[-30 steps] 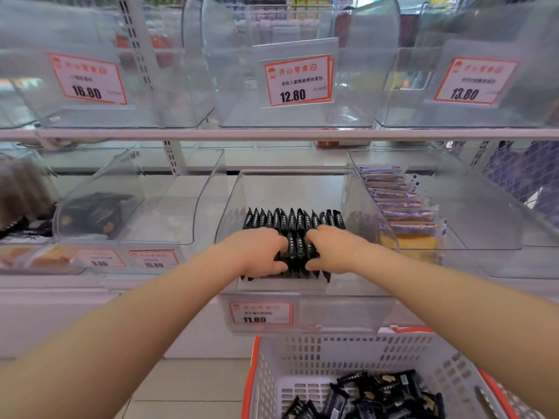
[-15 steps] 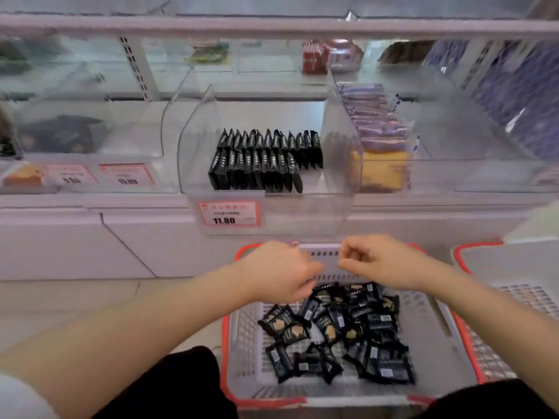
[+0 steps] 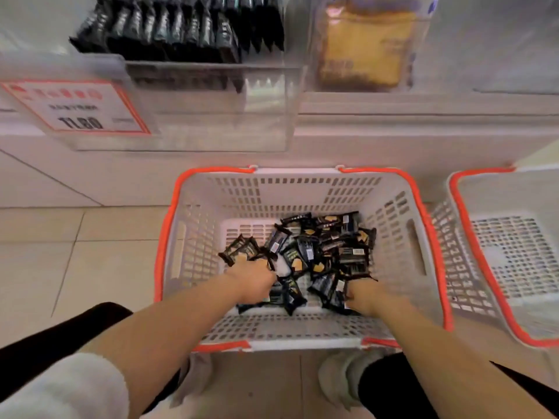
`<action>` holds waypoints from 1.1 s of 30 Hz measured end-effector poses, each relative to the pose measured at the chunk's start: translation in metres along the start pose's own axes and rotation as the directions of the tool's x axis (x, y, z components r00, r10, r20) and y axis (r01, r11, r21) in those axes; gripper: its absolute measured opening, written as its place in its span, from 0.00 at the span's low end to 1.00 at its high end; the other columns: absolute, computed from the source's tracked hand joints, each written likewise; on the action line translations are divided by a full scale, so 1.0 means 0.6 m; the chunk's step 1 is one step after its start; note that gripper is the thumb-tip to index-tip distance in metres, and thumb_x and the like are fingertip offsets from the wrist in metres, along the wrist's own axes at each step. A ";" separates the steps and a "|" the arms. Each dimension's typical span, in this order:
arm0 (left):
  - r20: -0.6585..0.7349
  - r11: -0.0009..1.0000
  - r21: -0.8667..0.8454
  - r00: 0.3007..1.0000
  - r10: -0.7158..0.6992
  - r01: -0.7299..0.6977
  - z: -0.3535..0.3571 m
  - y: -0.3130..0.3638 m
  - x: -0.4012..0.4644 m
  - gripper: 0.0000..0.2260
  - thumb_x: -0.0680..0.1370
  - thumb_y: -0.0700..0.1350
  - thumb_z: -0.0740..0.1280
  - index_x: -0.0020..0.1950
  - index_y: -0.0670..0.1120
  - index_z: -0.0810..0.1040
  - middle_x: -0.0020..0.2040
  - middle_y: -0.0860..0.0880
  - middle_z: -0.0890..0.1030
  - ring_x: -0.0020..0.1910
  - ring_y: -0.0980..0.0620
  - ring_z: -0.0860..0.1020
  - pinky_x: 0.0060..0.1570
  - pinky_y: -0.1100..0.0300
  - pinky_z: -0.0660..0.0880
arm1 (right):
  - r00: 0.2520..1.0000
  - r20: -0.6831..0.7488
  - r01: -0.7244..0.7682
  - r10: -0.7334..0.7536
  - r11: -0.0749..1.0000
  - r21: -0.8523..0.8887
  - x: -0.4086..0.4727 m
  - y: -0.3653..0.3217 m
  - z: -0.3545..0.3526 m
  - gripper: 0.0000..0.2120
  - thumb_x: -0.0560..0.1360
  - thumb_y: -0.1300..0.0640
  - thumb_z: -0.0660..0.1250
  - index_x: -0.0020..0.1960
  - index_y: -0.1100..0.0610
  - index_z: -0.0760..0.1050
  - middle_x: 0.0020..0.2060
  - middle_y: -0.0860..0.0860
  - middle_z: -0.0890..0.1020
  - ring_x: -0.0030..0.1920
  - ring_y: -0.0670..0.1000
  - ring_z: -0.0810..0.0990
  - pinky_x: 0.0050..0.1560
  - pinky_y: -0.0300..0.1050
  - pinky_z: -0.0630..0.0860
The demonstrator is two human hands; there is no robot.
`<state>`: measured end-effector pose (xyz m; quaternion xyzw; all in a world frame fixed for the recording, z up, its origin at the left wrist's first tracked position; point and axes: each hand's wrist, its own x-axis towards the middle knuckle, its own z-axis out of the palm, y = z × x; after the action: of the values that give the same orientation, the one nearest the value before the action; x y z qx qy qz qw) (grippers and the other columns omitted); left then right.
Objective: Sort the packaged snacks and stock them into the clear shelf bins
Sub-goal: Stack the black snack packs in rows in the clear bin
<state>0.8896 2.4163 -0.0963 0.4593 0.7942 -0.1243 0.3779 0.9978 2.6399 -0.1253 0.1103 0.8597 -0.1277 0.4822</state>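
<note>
Both hands, left [image 3: 255,279] and right [image 3: 361,294], reach among black snack packets [image 3: 317,252] in the basket [image 3: 302,189], grips unclear.

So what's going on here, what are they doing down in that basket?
A person is restocking snacks. Both hands are down in the white basket with the orange rim on the floor, the left hand and right hand digging into a loose pile of black snack packets. Whether either has a packet gripped is too blurred to tell. Above, the clear shelf bin already holds neat rows of the same black packets.
</note>
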 end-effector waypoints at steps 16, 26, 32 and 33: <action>0.050 0.915 -0.312 0.967 -0.252 0.254 0.147 0.018 0.104 0.24 0.78 0.40 0.57 0.74 0.44 0.57 0.74 0.48 0.58 0.71 0.46 0.61 0.64 0.51 0.68 | 0.992 -0.126 -0.026 -0.002 0.975 -0.223 0.084 0.063 0.050 0.13 0.76 0.56 0.62 0.61 0.55 0.72 0.58 0.54 0.76 0.62 0.57 0.69 0.58 0.50 0.68; 0.064 0.876 -0.343 0.939 -0.338 0.339 0.164 0.028 0.154 0.20 0.78 0.46 0.63 0.67 0.44 0.64 0.67 0.43 0.68 0.67 0.44 0.66 0.63 0.52 0.67 | 1.000 -0.015 0.012 0.009 0.271 0.962 0.057 0.031 0.027 0.11 0.78 0.59 0.62 0.61 0.56 0.72 0.60 0.52 0.77 0.60 0.51 0.75 0.54 0.41 0.71; 0.083 0.955 -0.238 0.983 -0.163 0.178 0.163 0.026 0.141 0.16 0.80 0.45 0.60 0.66 0.46 0.64 0.63 0.44 0.73 0.61 0.44 0.72 0.61 0.52 0.65 | 0.985 0.080 -0.133 -0.155 -0.366 0.921 0.035 -0.003 0.022 0.14 0.78 0.60 0.53 0.53 0.61 0.76 0.34 0.53 0.79 0.34 0.50 0.74 0.40 0.44 0.69; 0.069 0.904 -0.380 0.981 -0.183 0.195 0.159 0.025 0.134 0.14 0.80 0.46 0.59 0.65 0.45 0.65 0.62 0.44 0.75 0.58 0.44 0.74 0.58 0.53 0.68 | 0.984 0.054 -0.120 -0.169 -0.410 0.904 0.030 -0.007 0.020 0.16 0.77 0.59 0.51 0.52 0.62 0.76 0.31 0.52 0.75 0.31 0.49 0.69 0.36 0.43 0.65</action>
<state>0.9246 2.4235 -0.2170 0.2950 0.8376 -0.0093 0.4596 0.9971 2.6329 -0.1464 0.4331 0.3147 -0.8107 0.2369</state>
